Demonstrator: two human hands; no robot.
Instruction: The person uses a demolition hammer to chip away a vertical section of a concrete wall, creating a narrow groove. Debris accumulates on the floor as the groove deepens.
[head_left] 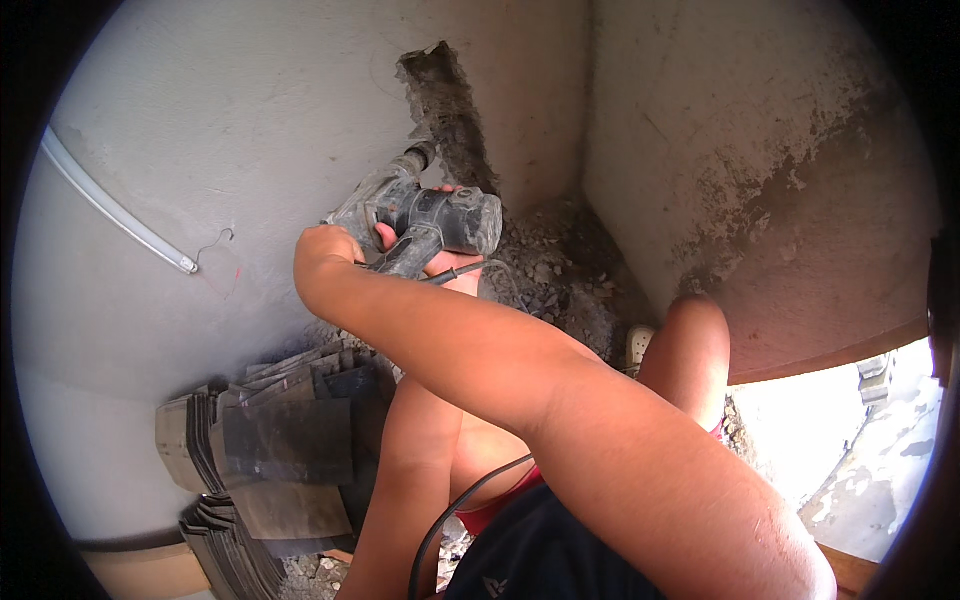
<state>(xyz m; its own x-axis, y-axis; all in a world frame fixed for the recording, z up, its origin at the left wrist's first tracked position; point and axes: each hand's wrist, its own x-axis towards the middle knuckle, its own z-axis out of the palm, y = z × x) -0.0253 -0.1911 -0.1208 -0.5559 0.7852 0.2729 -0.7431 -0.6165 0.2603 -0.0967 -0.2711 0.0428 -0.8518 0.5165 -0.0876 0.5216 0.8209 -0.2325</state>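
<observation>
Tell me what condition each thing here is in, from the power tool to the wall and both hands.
Grey, dusty rotary hammer drill: held in both hands, bit against the wall.
Grey plastered wall: vertical channel chiselled open.
Rubble: loose, piled at the wall's foot.
Right hand: closed on the drill's front.
Left hand: gripping the drill's handle from beneath.
Black power cord: hanging slack.
Dark flat tiles: stacked, leaning.
White pipe: fixed on the wall.

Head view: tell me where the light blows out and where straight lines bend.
Head view: glare washes out the sunlit ground at lower right; the wall is evenly lit, the chiselled groove dark. The white pipe bows with fisheye distortion; black vignette rings the corners. The drill stays sharp.
</observation>
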